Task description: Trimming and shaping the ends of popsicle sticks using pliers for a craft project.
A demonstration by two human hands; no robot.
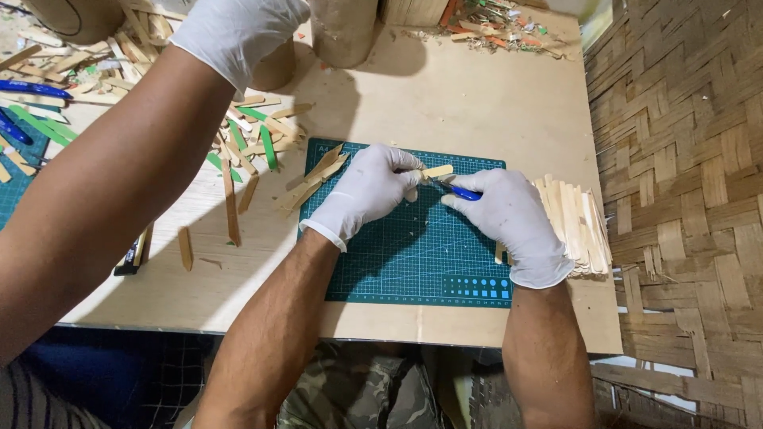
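Both my hands wear white gloves over a green cutting mat [413,262]. My left hand [369,191] pins a short wooden stick [438,171] down on the mat. In my right hand [509,218] is a blue-handled craft knife [463,193], its blade end touching the stick. A few cut sticks [318,176] lie at the mat's upper left corner.
A stack of wooden sticks [576,222] lies right of the mat. Loose plain and green sticks [246,135] litter the left side. Another person's gloved hand [234,32] and arm reach in from the left. Cylindrical containers [342,32] stand at the back. A woven wall [683,159] borders the right.
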